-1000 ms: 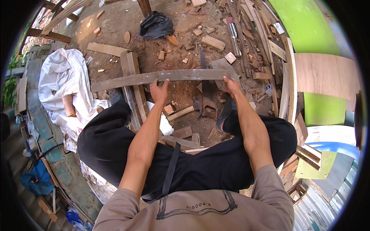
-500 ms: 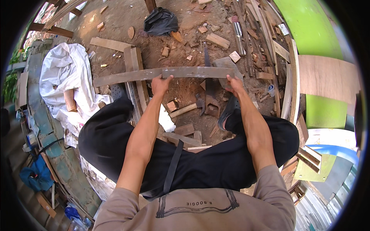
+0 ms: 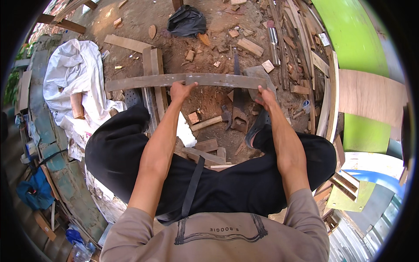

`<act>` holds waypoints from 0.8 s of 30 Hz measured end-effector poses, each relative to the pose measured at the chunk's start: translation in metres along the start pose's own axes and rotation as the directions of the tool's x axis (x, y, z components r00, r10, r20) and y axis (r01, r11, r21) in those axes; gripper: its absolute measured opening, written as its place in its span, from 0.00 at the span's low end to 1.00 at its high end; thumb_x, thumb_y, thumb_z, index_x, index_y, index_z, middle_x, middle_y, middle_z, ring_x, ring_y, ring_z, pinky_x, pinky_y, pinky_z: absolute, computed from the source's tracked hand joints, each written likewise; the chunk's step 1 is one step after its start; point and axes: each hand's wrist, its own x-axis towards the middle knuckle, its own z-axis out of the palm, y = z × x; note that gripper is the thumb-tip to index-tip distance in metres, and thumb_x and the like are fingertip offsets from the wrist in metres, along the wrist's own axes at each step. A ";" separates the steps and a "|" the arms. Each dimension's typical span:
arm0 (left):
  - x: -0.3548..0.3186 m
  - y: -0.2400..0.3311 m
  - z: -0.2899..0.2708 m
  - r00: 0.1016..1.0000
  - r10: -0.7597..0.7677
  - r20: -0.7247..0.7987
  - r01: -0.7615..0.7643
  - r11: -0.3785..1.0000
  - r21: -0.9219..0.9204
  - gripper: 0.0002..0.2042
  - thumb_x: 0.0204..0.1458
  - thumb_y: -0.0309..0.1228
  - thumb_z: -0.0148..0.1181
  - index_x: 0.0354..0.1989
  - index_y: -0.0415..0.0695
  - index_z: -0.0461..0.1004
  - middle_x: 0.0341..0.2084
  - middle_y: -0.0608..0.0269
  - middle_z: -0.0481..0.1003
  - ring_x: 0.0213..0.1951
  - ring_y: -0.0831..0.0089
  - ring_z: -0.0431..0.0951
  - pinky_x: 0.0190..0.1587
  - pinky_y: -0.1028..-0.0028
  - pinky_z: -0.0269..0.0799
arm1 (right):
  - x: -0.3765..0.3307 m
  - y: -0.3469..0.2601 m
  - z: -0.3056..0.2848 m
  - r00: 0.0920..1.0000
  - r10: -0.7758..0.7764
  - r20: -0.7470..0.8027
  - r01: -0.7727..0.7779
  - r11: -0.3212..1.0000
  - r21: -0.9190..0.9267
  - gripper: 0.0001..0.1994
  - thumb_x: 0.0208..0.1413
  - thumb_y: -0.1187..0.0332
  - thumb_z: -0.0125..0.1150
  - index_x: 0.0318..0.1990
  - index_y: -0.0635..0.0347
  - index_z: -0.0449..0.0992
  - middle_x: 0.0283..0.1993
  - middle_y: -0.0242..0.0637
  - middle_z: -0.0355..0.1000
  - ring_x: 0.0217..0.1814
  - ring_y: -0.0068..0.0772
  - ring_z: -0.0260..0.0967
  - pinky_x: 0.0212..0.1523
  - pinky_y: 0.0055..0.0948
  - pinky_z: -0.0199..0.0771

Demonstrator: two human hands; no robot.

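A long, narrow wooden board, grey-brown with pale specks, lies crosswise in front of me. My left hand is closed on it near its middle, with the thumb along the near edge. Close to the board's right end, my right hand grips the near edge; some fingers are hidden. Beneath the board, partly covered by it, a handsaw with a wooden handle points away from me. Beside the saw handle lies a hammer with a pale wooden handle. A flat grey stone shows behind the right end.
Upright planks stand by my left foot. A white sack lies at the left, a black plastic bag at the far side. Wood offcuts litter the dirt. Long timber strips and green panels line the right.
Both hands keep their grip on the board, which stays in nearly the same place. The whole view has shifted slightly; little else differs.
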 end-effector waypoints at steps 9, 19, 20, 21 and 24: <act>-0.004 0.008 0.000 1.000 -0.023 0.010 0.022 0.998 0.067 0.39 0.37 0.55 0.74 0.57 0.45 0.73 0.52 0.51 0.74 0.56 0.56 0.73 0.56 0.57 0.69 | 0.002 0.004 0.000 1.000 0.003 -0.031 -0.003 1.000 -0.011 0.25 0.65 0.58 0.55 0.65 0.58 0.64 0.67 0.43 0.60 0.67 0.47 0.59 0.56 0.52 0.71; 0.007 0.035 0.018 0.729 0.652 0.211 -0.544 0.363 0.757 0.35 0.43 0.34 0.69 0.61 0.41 0.62 0.55 0.55 0.68 0.60 0.58 0.66 0.62 0.56 0.59 | 0.005 -0.011 0.008 0.979 0.020 -0.204 -0.053 0.986 -0.160 0.29 0.59 0.58 0.61 0.64 0.61 0.63 0.67 0.47 0.61 0.66 0.52 0.62 0.57 0.57 0.70; 0.017 0.033 0.017 0.707 0.638 0.304 -0.582 0.281 0.763 0.30 0.44 0.32 0.67 0.57 0.40 0.65 0.51 0.56 0.71 0.57 0.59 0.69 0.61 0.58 0.62 | 0.004 -0.012 0.009 0.974 -0.007 -0.224 -0.040 0.978 -0.205 0.30 0.58 0.58 0.62 0.64 0.62 0.63 0.67 0.48 0.62 0.66 0.53 0.62 0.58 0.57 0.70; 0.024 0.028 0.015 0.662 0.690 0.293 -0.616 0.277 0.738 0.26 0.45 0.30 0.66 0.54 0.41 0.66 0.48 0.56 0.72 0.55 0.60 0.70 0.59 0.60 0.64 | 0.003 -0.015 0.011 0.970 -0.035 -0.242 -0.028 0.968 -0.250 0.31 0.57 0.59 0.63 0.64 0.63 0.63 0.67 0.50 0.63 0.66 0.53 0.63 0.59 0.56 0.69; 0.042 0.025 0.019 0.527 0.805 0.271 -0.714 0.247 0.655 0.17 0.46 0.27 0.62 0.45 0.43 0.70 0.42 0.58 0.73 0.51 0.61 0.73 0.54 0.65 0.67 | 0.015 -0.011 0.012 0.780 -0.426 -0.458 0.037 0.762 -0.646 0.32 0.49 0.65 0.65 0.62 0.66 0.65 0.59 0.55 0.69 0.63 0.55 0.65 0.61 0.45 0.67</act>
